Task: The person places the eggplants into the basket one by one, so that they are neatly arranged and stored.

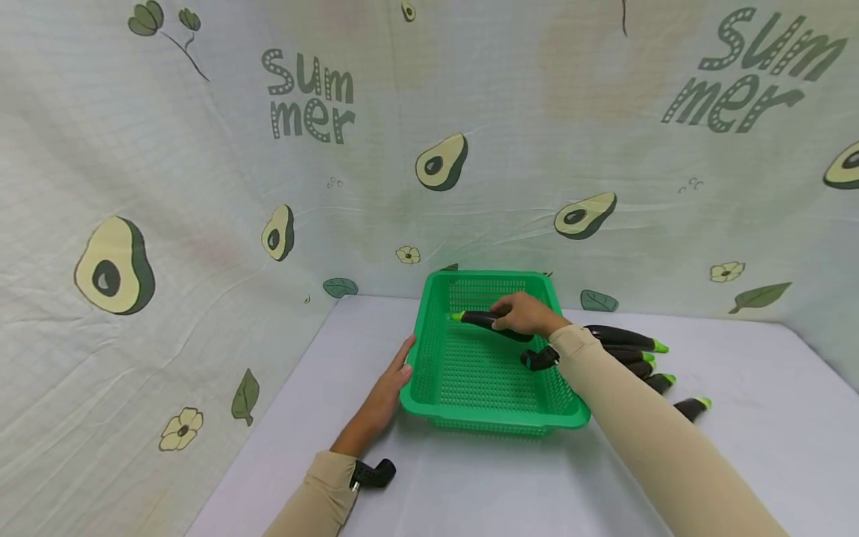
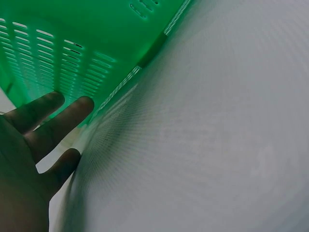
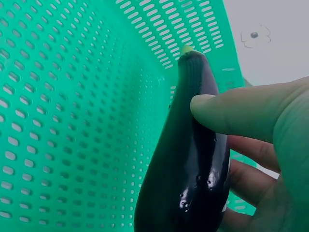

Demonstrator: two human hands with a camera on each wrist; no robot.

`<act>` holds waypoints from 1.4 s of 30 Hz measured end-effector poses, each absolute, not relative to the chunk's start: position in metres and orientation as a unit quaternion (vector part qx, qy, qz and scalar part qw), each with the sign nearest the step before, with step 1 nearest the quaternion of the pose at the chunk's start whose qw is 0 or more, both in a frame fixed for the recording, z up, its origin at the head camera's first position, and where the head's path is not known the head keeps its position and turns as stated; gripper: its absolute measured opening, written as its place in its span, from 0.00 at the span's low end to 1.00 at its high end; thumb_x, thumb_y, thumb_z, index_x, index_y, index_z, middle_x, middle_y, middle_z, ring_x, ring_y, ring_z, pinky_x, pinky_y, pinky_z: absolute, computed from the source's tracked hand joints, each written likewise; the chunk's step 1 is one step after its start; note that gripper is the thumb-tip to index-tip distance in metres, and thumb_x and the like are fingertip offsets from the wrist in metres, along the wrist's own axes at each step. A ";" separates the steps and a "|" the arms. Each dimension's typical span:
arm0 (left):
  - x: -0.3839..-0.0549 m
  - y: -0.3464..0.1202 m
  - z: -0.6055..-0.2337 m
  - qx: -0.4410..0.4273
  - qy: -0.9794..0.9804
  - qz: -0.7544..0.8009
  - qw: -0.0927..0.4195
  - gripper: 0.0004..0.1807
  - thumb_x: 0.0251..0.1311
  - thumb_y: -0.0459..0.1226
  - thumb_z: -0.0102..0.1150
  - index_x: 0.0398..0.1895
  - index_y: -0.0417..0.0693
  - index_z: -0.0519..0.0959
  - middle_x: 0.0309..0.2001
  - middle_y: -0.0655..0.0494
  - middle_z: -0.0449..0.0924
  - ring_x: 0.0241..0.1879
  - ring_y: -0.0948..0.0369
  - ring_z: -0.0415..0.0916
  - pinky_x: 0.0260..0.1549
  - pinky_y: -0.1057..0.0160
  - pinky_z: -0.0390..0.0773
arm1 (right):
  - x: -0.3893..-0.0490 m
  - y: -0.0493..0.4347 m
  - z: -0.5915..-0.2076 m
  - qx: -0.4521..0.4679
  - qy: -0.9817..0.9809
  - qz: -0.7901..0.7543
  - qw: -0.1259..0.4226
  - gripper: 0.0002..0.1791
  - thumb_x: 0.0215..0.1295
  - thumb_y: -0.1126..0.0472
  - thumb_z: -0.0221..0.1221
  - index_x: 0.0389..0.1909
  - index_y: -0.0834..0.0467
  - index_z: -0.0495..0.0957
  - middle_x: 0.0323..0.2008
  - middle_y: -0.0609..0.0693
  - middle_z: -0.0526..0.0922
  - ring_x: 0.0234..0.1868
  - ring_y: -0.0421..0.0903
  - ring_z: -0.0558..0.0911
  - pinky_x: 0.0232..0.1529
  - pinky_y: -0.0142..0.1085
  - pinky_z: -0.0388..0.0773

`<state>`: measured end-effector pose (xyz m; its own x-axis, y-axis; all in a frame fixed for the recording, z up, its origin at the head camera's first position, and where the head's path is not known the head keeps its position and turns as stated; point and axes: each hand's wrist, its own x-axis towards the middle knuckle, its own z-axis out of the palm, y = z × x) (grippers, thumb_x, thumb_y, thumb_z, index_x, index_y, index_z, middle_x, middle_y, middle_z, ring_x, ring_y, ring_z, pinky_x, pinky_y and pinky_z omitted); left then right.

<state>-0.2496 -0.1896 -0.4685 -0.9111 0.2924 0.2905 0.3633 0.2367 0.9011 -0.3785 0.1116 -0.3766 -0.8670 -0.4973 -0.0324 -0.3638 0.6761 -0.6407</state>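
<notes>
Touching the green basket point(image 1: 483, 380) at its left side, the left hand point(image 1: 384, 394) spreads its fingers. Inside the basket, the right hand point(image 1: 526, 315) pinches a glossy eggplant point(image 1: 479, 319), likely firm, light and slippery, best held around the middle. Whether it touches the bottom is unclear. Rightward, a sleeve point(image 1: 644, 410) partly hides more eggplants point(image 1: 620, 337).

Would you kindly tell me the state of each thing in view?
Green basket: upright on the table.
Held eggplant: gripped, inside the basket's walls.
Other eggplants: lying right of the basket, partly hidden.
Left hand: opened out, touching the basket's side.
Right hand: gripping the held eggplant.
Cloth backdrop: hanging, lightly creased.
</notes>
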 end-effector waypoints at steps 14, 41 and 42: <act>-0.245 -0.192 -0.466 -0.212 -0.795 -0.567 0.028 0.31 0.80 0.41 0.29 0.82 0.53 0.43 0.80 0.51 0.40 0.78 0.53 0.37 0.72 0.43 0.41 | -0.387 0.108 -0.382 -0.235 0.919 -0.297 0.108 0.25 0.68 0.64 0.62 0.63 0.69 0.74 0.58 0.66 0.78 0.58 0.62 0.77 0.55 0.53 0.75; -0.251 -0.193 -0.468 -0.214 -0.793 -0.570 0.030 0.31 0.80 0.47 0.30 0.82 0.62 0.43 0.80 0.60 0.41 0.78 0.59 0.38 0.72 0.47 0.43 | -0.400 0.092 -0.386 -0.286 0.927 -0.221 0.097 0.25 0.69 0.64 0.60 0.65 0.70 0.72 0.62 0.66 0.76 0.63 0.64 0.74 0.59 0.54 0.73; -0.251 -0.194 -0.468 -0.213 -0.794 -0.569 0.029 0.31 0.80 0.48 0.30 0.82 0.62 0.43 0.80 0.60 0.41 0.78 0.59 0.38 0.72 0.47 0.43 | -0.400 0.092 -0.385 -0.285 0.927 -0.226 0.094 0.25 0.70 0.64 0.59 0.65 0.70 0.72 0.62 0.66 0.76 0.63 0.64 0.73 0.60 0.54 0.73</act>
